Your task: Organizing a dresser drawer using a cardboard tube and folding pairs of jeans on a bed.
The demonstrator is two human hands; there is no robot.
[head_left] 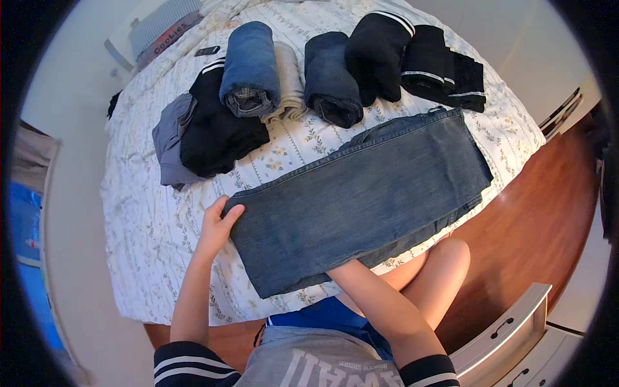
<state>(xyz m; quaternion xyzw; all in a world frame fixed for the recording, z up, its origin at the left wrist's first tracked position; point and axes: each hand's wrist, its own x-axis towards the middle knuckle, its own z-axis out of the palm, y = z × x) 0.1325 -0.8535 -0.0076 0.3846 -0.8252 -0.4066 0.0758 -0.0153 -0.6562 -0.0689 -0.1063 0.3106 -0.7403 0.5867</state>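
A pair of dark blue jeans [361,190], folded lengthwise, lies slantwise across the near part of the bed. My left hand [218,224] pinches its left end at the upper corner, thumb on top and fingers behind the cloth. From below, my right forearm [377,297] reaches in under the jeans' near edge. The denim covers my right hand, so its fingers are hidden.
Along the far side lie a grey garment [173,143], a black bundle [219,129], blue rolled jeans [249,61], a beige roll [287,77], dark rolled jeans [332,74] and black rolls [380,55]. An open drawer [503,326] stands at lower right.
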